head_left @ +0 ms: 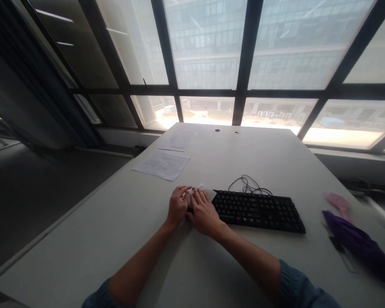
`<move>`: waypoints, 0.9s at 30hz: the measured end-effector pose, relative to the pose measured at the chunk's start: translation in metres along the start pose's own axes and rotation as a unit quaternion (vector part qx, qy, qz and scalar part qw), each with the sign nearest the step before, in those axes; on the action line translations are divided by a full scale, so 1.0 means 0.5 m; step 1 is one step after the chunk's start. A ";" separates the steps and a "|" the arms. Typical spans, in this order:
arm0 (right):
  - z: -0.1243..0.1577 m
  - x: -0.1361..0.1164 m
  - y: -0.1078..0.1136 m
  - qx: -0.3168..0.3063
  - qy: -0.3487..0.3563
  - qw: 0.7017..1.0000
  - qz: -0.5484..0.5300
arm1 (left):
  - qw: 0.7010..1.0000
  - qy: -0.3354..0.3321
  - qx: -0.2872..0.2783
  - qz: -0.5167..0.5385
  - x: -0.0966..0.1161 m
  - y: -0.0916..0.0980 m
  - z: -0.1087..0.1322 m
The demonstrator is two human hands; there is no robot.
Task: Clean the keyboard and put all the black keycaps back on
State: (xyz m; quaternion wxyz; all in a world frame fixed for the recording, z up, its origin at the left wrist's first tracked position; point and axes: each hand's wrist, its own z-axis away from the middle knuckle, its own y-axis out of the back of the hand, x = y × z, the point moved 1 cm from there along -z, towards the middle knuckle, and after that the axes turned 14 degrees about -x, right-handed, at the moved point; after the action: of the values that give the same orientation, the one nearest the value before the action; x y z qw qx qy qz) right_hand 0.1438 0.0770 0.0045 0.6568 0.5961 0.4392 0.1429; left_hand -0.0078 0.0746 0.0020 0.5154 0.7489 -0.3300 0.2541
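Observation:
A black keyboard (258, 209) lies on the white table, its cable (248, 186) loosely coiled behind it. At its left end my right hand (203, 210) presses a white tissue (208, 191) down on the keys, palm down. My left hand (178, 205) is curled at the keyboard's left edge, its fingertips meeting the tissue and my right hand. The fingers hide most of the tissue and the keyboard's left end.
Printed sheets (162, 165) lie at the table's left, further back. To the right are a pink hairbrush (338, 202), a purple umbrella-like bundle (359, 241) and a small dark item beside it. Windows (208, 42) stand behind the table (115, 231).

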 end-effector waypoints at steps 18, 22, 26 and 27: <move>0.070 0.075 0.059 0.082 -0.031 0.996 -0.012 | 0.950 -0.045 -0.220 -0.215 -0.022 -0.046 0.031; 0.072 0.087 0.059 0.088 -0.080 0.993 -0.005 | 0.962 -0.033 -0.207 -0.176 -0.041 -0.054 0.026; 0.072 0.093 0.047 0.075 -0.089 0.993 0.007 | 0.965 -0.026 -0.209 -0.154 -0.043 -0.052 0.020; 0.072 0.093 0.045 0.073 -0.090 0.993 0.009 | 0.966 -0.023 -0.209 -0.153 -0.040 -0.050 0.019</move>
State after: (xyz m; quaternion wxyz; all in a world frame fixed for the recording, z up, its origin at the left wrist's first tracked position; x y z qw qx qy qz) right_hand 0.2048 0.0920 0.0027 0.6473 0.6568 0.3817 0.0624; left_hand -0.0016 0.0767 -0.0309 0.6852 0.6719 -0.2692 0.0809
